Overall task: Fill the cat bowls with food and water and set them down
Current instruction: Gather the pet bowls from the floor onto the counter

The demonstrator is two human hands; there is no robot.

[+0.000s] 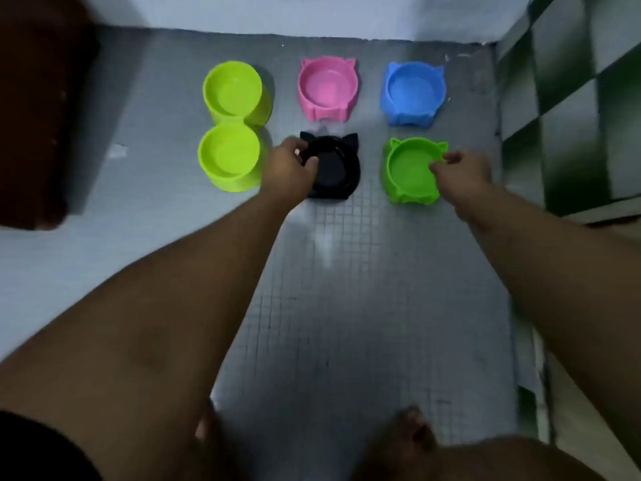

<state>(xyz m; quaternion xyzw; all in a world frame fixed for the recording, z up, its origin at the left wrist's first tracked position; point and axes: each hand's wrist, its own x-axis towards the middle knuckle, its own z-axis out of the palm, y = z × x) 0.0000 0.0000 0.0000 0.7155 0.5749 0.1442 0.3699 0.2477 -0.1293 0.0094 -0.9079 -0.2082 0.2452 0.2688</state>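
Observation:
Several cat bowls stand on a grey tiled floor point(347, 289). A lime double bowl point(232, 126) sits at the left, a pink cat-shaped bowl point(327, 88) and a blue one point(412, 92) at the back. In front, my left hand point(291, 168) grips the left rim of the black cat-shaped bowl point(338, 168). My right hand point(461, 171) pinches the right rim of the green cat-shaped bowl point(409, 171). All the bowls look empty of food; whether any holds water I cannot tell.
A dark brown object point(34, 116) stands at the left edge. A pale wall point(312, 12) closes the back. A green and white checkered tiled wall point(572, 98) runs along the right. My bare feet point(412, 428) and knees are at the bottom.

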